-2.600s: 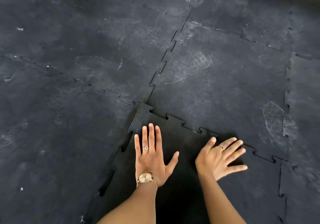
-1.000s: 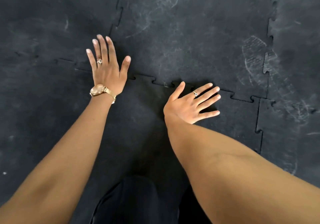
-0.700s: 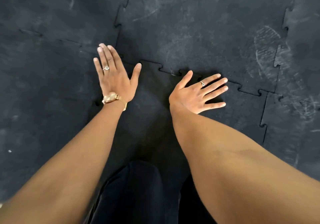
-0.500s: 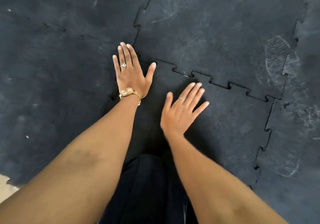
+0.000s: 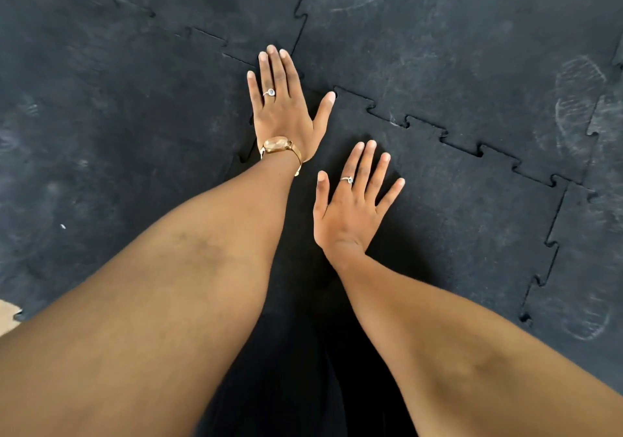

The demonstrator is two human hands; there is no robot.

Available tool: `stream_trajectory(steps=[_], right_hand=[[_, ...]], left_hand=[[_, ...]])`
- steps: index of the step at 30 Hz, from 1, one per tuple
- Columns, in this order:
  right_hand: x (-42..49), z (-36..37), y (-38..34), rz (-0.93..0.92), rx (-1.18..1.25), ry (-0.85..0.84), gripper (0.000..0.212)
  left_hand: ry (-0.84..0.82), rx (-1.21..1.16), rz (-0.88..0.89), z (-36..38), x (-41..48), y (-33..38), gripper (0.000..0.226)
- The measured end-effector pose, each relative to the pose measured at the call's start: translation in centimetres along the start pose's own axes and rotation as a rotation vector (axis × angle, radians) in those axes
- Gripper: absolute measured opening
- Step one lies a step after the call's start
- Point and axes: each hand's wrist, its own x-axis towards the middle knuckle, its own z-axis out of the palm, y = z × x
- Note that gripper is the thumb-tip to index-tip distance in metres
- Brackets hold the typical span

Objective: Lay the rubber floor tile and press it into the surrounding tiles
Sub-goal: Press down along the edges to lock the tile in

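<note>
While both hands lie flat with fingers spread, gripping nothing, a black rubber floor tile (image 5: 455, 220) sits among its neighbouring tiles (image 5: 455, 48), jigsaw-toothed edges meshed along the far seam. The left hand (image 5: 286, 112) covers the tile's far-left corner; the right hand (image 5: 354, 204) presses its dusty, matte middle.
</note>
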Motion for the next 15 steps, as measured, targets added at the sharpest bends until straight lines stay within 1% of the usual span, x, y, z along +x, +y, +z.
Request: stream_trajectory(steps=[6, 8, 10, 11, 13, 15], right_hand=[[-0.1, -0.1, 0.0, -0.016, -0.017, 0.014, 0.069], [0.0, 0.1, 0.0, -0.022, -0.023, 0.03, 0.069], [0.0, 0.4, 0.1, -0.028, -0.01, 0.053, 0.069], [-0.1, 0.5, 0.1, -0.028, -0.003, 0.063, 0.069], [0.0, 0.7, 0.2, -0.031, -0.002, 0.081, 0.069], [-0.1, 0.9, 0.2, -0.037, -0.006, 0.099, 0.069]], left_hand=[[-0.005, -0.027, -0.008, 0.0, -0.1, 0.0, 0.089], [-0.073, -0.077, 0.066, -0.8, -0.2, -0.7, 0.083], [-0.154, -0.208, 0.196, -2.2, -1.5, -2.3, 0.074], [-0.142, -0.27, 0.254, -3.0, -2.5, -3.2, 0.07], [0.034, -0.339, 0.353, -5.1, -4.3, -5.3, 0.064], [0.203, -0.415, 0.407, -8.0, -4.9, -6.7, 0.06]])
